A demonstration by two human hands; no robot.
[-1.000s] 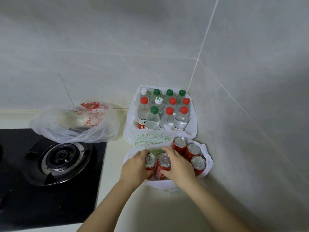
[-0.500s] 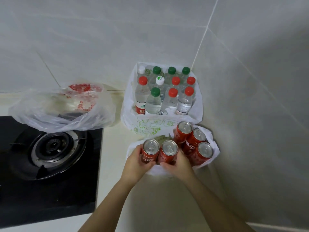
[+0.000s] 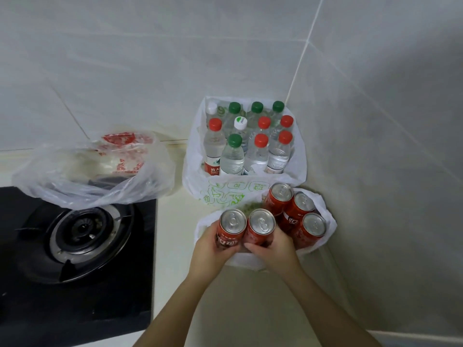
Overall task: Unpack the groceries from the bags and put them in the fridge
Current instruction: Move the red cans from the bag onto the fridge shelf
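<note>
My left hand grips a red soda can and my right hand grips a second red can beside it, both lifted upright above the near white bag. Three more red cans stand in that bag to the right. Behind it a white bag with green print holds several water bottles with red, green and white caps.
A clear plastic bag with red print lies partly over the black gas hob on the left. Tiled walls meet in a corner behind the bottles and close off the right side. The cream countertop runs between hob and bags.
Both hands closed around the two front cans and raised them out of the near bag, toward me. The view has tilted slightly.
</note>
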